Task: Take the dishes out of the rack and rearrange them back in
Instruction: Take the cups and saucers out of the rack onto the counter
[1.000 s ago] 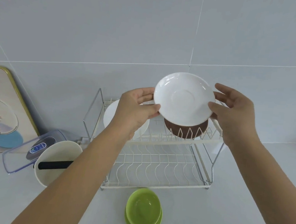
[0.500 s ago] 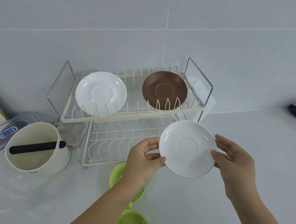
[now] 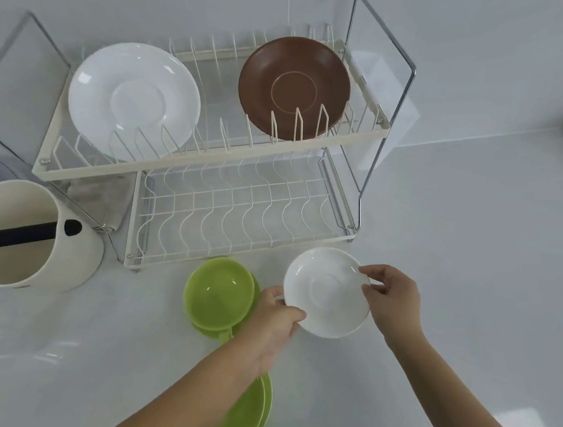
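The small white saucer [image 3: 327, 291] has come down from the rack's [image 3: 208, 172] upper tier to just above the bench [image 3: 457, 264], left hand [image 3: 275, 319] and right hand [image 3: 391, 294] pinching opposite rims, so unloading continues. A white plate [image 3: 134, 101] and brown plate [image 3: 294, 87] remain racked. The left forearm hides part of the green dishes [image 3: 219, 293]; whether the saucer touches down is unclear.

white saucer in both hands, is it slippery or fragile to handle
The white saucer looks glossy and glazed, so probably slick. It seems rigid ceramic, likely to chip if dropped on the counter. The left hand and right hand pinch opposite rims, probably a steady hold.
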